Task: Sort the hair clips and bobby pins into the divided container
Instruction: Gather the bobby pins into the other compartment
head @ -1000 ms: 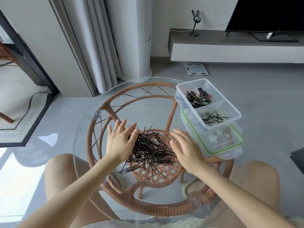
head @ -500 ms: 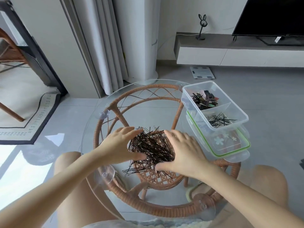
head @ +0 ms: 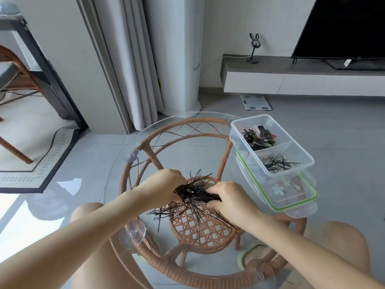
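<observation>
Bobby pins [head: 192, 193], dark and thin, lie in a heap at the middle of the round glass table [head: 116, 174], over the woven rattan frame [head: 202, 226] seen through the glass. Loose pins fan out from the heap toward the person's side and a few stick up at its far edge.

At the table's right edge sits the clear divided container [head: 300, 149]. Its far compartment holds hair clips [head: 259, 136] in dark, pink and green tones; its near compartment holds a small scatter of sorted pins [head: 277, 163]. The container rests on a green-rimmed lid [head: 291, 205] with flower prints, which juts past the table's edge. Clear suction cups [head: 132, 233] show under the glass at the frame's rim. Nothing lies on the glass between the heap and the container.

Beyond the table hang pale curtains [head: 125, 59]; a low white cabinet [head: 291, 80] carries a dark screen [head: 343, 28] and a small rabbit-eared stand [head: 254, 49]. A bathroom scale [head: 255, 102] lies on the grey floor.

The left hand [head: 164, 187] is closed on the left side of the heap, fingers curled into the pins. The right hand [head: 229, 198] clamps the right side, thumb below and fingers above, so the bunch is squeezed between both hands. The person's bare knees show under the glass.
</observation>
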Tool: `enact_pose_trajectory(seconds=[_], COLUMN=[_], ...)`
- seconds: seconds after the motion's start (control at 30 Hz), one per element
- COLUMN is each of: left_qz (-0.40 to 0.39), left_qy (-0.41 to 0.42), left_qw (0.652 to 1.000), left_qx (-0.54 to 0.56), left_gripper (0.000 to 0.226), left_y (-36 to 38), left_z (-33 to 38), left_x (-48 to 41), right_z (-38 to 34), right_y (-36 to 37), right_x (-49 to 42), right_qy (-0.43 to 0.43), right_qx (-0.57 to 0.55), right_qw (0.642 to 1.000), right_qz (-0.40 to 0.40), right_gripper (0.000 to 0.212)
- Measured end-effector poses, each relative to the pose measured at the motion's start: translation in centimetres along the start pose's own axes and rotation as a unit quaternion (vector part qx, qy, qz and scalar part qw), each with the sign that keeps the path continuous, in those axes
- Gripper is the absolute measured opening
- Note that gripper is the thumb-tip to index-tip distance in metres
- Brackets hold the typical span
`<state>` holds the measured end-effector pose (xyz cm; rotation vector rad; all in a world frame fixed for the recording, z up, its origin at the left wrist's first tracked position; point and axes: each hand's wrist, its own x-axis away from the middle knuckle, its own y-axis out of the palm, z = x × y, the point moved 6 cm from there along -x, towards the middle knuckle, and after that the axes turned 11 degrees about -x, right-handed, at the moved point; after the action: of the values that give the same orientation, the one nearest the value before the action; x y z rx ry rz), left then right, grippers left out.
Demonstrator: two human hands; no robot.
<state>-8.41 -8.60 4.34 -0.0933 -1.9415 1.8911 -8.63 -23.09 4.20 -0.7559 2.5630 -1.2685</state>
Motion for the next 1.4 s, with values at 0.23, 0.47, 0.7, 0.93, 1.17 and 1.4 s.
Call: enact_pose_trajectory(seconds=[0.23, 0.47, 0.7, 0.93, 1.17, 1.4], left_qz=[0.002, 0.069, 0.129, 0.186, 0.216, 0.232], left_qy=[-0.046, -0.073, -0.113, -0.104, -0.074, -0.026], left_qw=[0.999, 0.994, 0.983, 0.973, 0.962, 0.953], left_qx=[0.028, 0.032, 0.060, 0.094, 0.148, 0.192], left_gripper=[0.030, 0.024, 0.016, 0.020, 0.020, 0.014], left_y=[-2.1, -4.6, -7.3, -10.8, -12.5, -13.6], left_z=[-1.7, -2.4, -3.2, -1.6, 2.0, 7.1], left_x=[-0.3, 0.0, 0.1, -0.8, -3.0, -6.7], right_z=[-0.3, -0.2, 0.7, 1.4, 5.7, 9.3], right_y=[-3.6, -6.1, -7.9, -13.1, -19.0, -15.5], right_x=[-0.2, -0.4, -0.6, -0.1, -0.7, -2.5], right_qy=[0.023, 0.039, 0.041, 0.045, 0.083, 0.107], right_qx=[-0.024, -0.076, -0.148, -0.196, -0.090, 0.068], right_qw=[0.999, 0.996, 0.986, 0.973, 0.988, 0.990], right_qz=[0.028, 0.038, 0.062, 0.114, 0.099, -0.054], right_gripper=[0.030, 0.033, 0.025, 0.015, 0.011, 0.020])
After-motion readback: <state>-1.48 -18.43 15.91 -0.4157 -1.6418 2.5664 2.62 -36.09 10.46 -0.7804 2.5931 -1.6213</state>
